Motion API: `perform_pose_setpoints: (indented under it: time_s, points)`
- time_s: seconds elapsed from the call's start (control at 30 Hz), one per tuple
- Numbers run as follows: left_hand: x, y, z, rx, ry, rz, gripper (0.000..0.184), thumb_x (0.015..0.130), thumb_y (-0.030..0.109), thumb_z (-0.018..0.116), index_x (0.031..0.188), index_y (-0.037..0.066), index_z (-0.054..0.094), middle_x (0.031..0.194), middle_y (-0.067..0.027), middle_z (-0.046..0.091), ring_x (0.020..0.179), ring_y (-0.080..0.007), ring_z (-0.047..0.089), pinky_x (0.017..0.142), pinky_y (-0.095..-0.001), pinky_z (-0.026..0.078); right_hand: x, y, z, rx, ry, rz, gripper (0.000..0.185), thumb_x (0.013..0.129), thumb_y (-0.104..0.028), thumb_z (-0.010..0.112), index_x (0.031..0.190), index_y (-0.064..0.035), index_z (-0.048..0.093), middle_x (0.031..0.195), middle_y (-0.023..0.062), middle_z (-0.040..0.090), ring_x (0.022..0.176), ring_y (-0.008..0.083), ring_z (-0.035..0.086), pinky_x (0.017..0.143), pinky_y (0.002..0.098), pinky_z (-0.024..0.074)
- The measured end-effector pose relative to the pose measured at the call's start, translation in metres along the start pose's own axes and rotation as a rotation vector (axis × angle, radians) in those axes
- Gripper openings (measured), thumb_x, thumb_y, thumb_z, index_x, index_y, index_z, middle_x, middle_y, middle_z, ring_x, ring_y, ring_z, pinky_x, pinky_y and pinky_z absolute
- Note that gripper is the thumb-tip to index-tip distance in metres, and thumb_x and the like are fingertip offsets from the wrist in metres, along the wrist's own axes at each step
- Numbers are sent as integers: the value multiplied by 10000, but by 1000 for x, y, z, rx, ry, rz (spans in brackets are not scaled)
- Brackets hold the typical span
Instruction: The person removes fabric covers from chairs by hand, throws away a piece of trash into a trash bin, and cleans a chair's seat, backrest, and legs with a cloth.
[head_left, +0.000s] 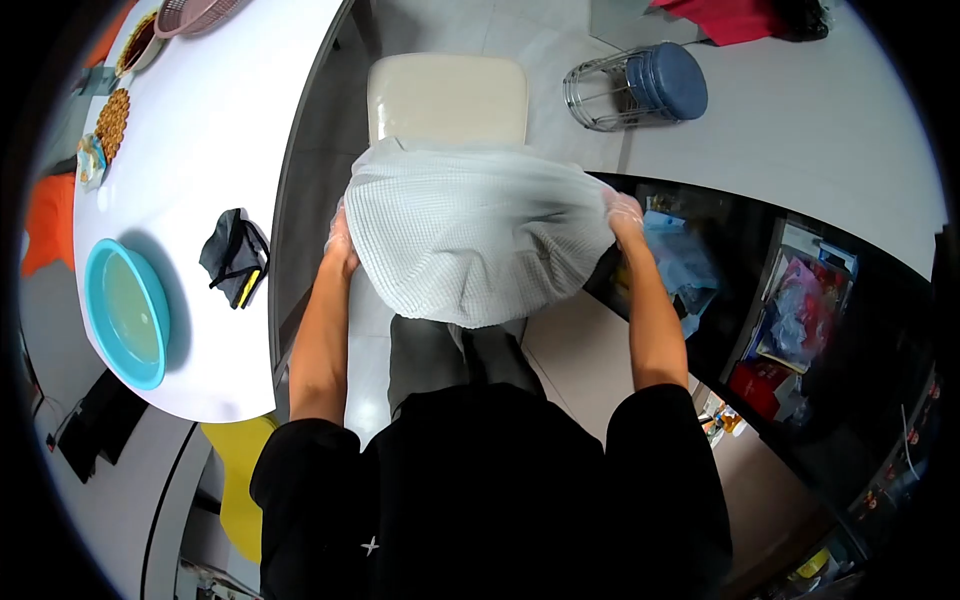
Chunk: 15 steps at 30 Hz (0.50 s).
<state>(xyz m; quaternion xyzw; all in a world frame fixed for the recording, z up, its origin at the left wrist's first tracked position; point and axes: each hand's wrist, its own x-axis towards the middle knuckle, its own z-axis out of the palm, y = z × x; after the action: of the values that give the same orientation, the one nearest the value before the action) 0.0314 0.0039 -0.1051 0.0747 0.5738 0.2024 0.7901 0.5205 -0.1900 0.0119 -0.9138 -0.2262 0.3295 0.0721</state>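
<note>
A pale grey waffle-textured cloth (pixel 480 235) is spread between my two hands, bulging and hanging in folds in front of my legs. At its left edge, my left hand (pixel 341 240) is closed on the fabric, with most of the fingers hidden. My right hand (pixel 624 212) grips the opposite edge. Something thin and see-through, like a plastic glove, seems to cover both hands. Just beyond the cloth is a cream chair (pixel 447 95), its near part covered from view by the fabric.
On the white table (pixel 225 120) at left are a turquoise basin (pixel 130 315) with liquid, a dark folded item (pixel 235 258) and a woven mat (pixel 112 122). A blue-topped stool (pixel 668 82) stands far right. Open black drawers (pixel 840 390) hold plastic bags (pixel 797 310). A yellow chair (pixel 238 480) is lower left.
</note>
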Motion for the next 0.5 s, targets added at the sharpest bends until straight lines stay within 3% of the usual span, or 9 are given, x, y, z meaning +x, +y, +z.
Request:
perform_pose_setpoints:
  time_s: [0.07, 0.1, 0.17, 0.2, 0.27, 0.37, 0.4, 0.5]
  points:
    - [-33, -2, 8, 62, 110, -29, 580, 1023, 466, 367, 1388, 39, 516, 1358, -140, 588, 1171, -293, 620, 950, -439, 542, 30, 56, 26, 250, 83, 258, 554, 975, -542, 486, 1232, -68, 612, 1172, 146, 668, 1026, 349, 644, 853, 473, 510]
    - [-44, -9, 9, 115, 79, 45, 574, 1027, 455, 359, 1397, 41, 507, 1385, -139, 572, 1229, -298, 580, 1010, -458, 490, 7, 50, 40, 479, 68, 400, 569, 978, -553, 473, 1280, -84, 587, 1239, 111, 639, 1072, 328, 620, 872, 455, 512]
    - [-75, -17, 12, 165, 79, 69, 575, 1026, 454, 366, 1405, 42, 499, 1386, -137, 572, 1262, -299, 549, 1035, -458, 458, 4, 82, 75, 937, -94, 560, 509, 993, -502, 468, 1293, -103, 573, 1212, 81, 658, 1043, 294, 642, 838, 445, 545]
    - [-88, -24, 11, 190, 79, 82, 576, 1026, 454, 370, 1409, 43, 495, 1387, -135, 572, 1279, -300, 534, 1048, -458, 442, 21, 120, 103, 1168, -236, 572, 431, 1006, -439, 475, 1258, -106, 584, 1117, 86, 706, 969, 282, 689, 785, 453, 576]
    - [-104, -47, 0, 248, 103, 113, 520, 1017, 462, 405, 1340, 80, 546, 1301, -102, 611, 1173, -247, 571, 957, -431, 475, -15, 123, 149, 1203, -311, 254, 538, 1002, -504, 448, 1405, -149, 479, 1400, 57, 545, 1220, 252, 555, 1003, 472, 470]
    - [-109, -82, -23, 265, 127, 39, 412, 1009, 439, 454, 1246, 126, 580, 1227, -55, 612, 1033, -190, 591, 847, -401, 494, -79, 74, 147, 1572, -410, 278, 516, 1010, -450, 455, 1434, -156, 448, 1368, 64, 566, 1254, 265, 534, 1046, 489, 440]
    - [-115, -91, -28, 233, 107, 54, 419, 1002, 418, 478, 1280, 114, 555, 1253, -59, 603, 1038, -209, 600, 847, -404, 499, -90, 65, 146, 1529, -408, 307, 433, 1012, -437, 466, 1327, -148, 539, 1267, 49, 631, 1149, 249, 613, 953, 457, 527]
    - [-129, -112, -30, 245, 99, 83, 439, 998, 405, 491, 1331, 120, 506, 1257, -84, 600, 1030, -223, 608, 847, -424, 506, -115, 66, 142, 1633, -611, 151, 533, 998, -498, 473, 1391, -137, 465, 1380, 67, 534, 1234, 268, 538, 989, 466, 482]
